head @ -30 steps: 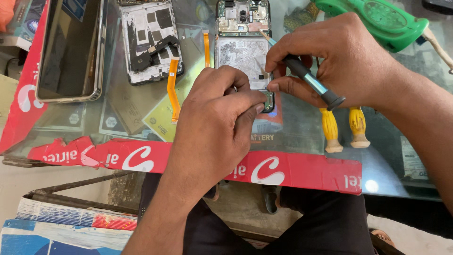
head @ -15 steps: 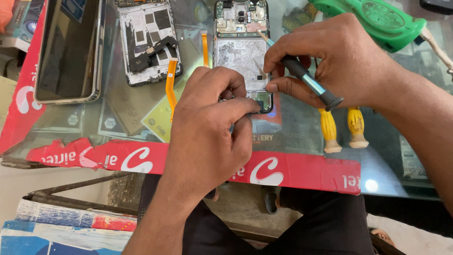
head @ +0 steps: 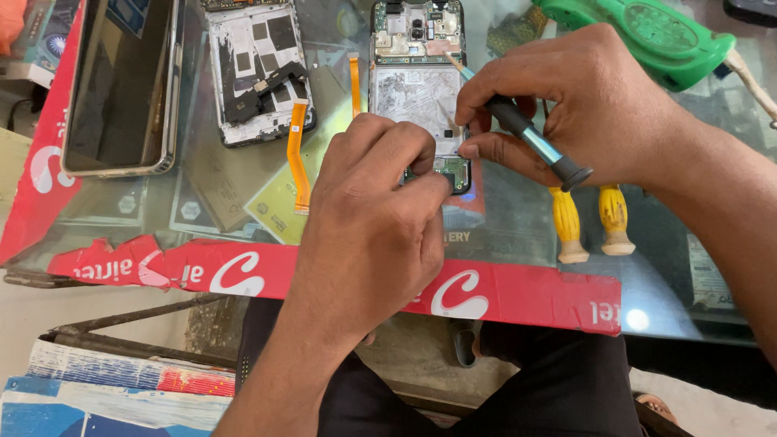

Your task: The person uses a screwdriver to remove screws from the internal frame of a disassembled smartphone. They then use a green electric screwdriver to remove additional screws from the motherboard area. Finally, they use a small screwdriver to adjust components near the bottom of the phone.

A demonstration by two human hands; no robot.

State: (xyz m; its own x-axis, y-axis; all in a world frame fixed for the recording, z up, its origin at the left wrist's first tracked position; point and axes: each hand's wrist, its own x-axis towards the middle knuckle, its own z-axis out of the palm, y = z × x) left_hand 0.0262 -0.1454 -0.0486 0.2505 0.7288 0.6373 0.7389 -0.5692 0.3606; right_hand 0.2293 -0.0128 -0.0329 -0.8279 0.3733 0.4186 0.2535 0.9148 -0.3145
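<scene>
An opened phone (head: 418,89) lies back-up on the glass surface (head: 518,235) at twelve o'clock, its boards bared for work. The left hand (head: 372,235) presses curled fingertips onto its lower end, apparently pinning it so it cannot slide. The right hand (head: 591,105) pinches a slim dark tool (head: 526,137) like a pen, the tip slanting toward ten o'clock onto the phone's upper half, a grip that suits fine control. A stripped frame (head: 255,69) with an orange ribbon cable (head: 298,158) sits at eleven o'clock, two yellow-handled screwdrivers (head: 589,218) at three o'clock within reach.
</scene>
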